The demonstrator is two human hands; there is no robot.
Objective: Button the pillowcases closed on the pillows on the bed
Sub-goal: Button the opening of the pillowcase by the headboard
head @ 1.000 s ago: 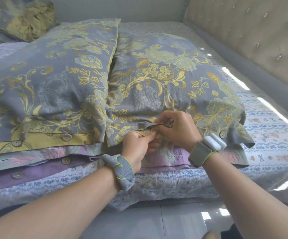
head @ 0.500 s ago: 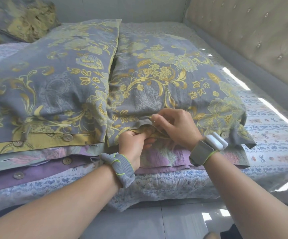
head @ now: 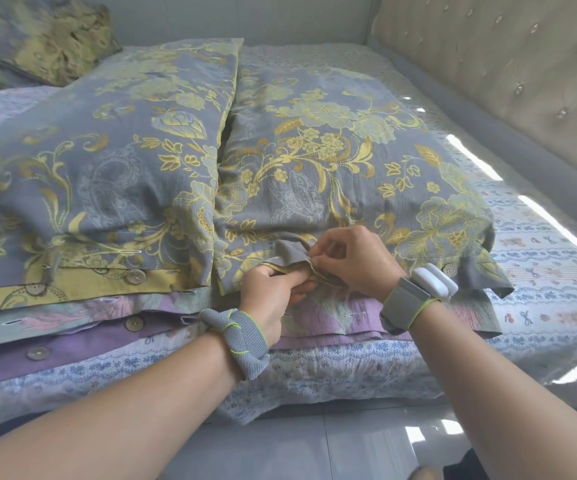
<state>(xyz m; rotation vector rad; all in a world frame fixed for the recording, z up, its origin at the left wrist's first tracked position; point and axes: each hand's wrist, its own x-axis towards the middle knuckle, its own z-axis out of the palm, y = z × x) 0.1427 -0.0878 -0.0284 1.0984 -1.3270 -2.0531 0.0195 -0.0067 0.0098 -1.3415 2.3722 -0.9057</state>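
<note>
The left hand (head: 273,292) pinches the open hem of the grey, yellow-flowered cotton pillowcase (head: 314,168) from below, the right hand (head: 356,261) from above; it tops the right stack on the bed (head: 539,271).

— Is there any lettering, label or number to read here?

— None. The grey cotton pillowcase with gold flowers (head: 332,161), toward twelve o'clock, carries only blossoms and leaves.

— And the small white plastic device (head: 434,284) on the grey wristband, at four o'clock?

— Its face looks plain; any marking is too small to tell.

— The round brown button (head: 136,276) at nine o'clock?

— Too small to read. The pale printed bedsheet (head: 539,271) at three o'clock shows bows and flowers, no words.
</note>
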